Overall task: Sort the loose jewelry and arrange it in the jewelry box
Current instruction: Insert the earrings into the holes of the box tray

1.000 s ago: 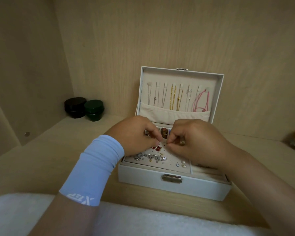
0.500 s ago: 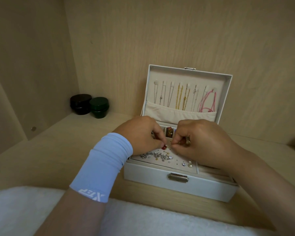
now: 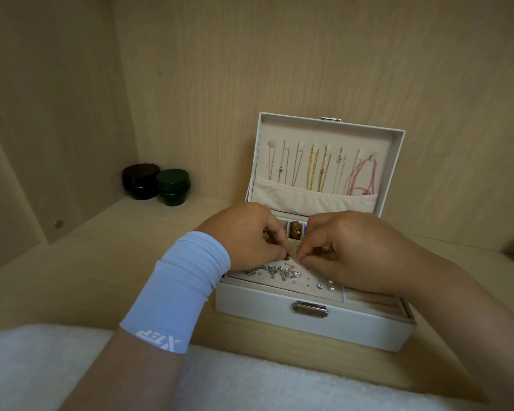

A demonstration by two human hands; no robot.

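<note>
Setting: pale wood-grain alcove, shelf [image 3: 101, 262] w/ back & side walls; white fluffy towel [image 3: 42, 369] along view's 6 o'clock edge.
Jars: black jar [image 3: 141, 180] & green jar [image 3: 172, 186], touching, at 10 o'clock from the box, well apart from it.
Sleeve: light-blue sleeve [image 3: 178, 292] on L forearm.
L hand: left hand [image 3: 244, 235] over box's 9 o'clock side, thumb + forefinger curled, pinching the earring.
Studs: crystal studs [image 3: 273, 272] in a row on the panel, just below both hands.
Item: red earring [image 3: 286, 258] held just above the panel, between the two hands' tips.
Small part: metal bit [image 3: 295, 260] right beside it, poss. post or back; too small to tell.
Box: jewelry box [image 3: 250, 304] open, lid upright at 12 o'clock; gold chains [image 3: 312, 167] hang in lid; latch [image 3: 310, 309] at 6 o'clock.
Pearls: pearl studs [image 3: 331, 287] at panel's 5 o'clock corner.
R hand: right hand [image 3: 353, 250] over box's 3 o'clock side, fingers curled, tips pinching the metal bit.
Cord: pink cord [image 3: 365, 176] at lid's 3 o'clock end.
Handling: prob. near weightless, rigid, tiny & slick. Thin post likely bends, so grip by the stone's sides, light pinch. Keep low over panel so a drop lands in the box.
</note>
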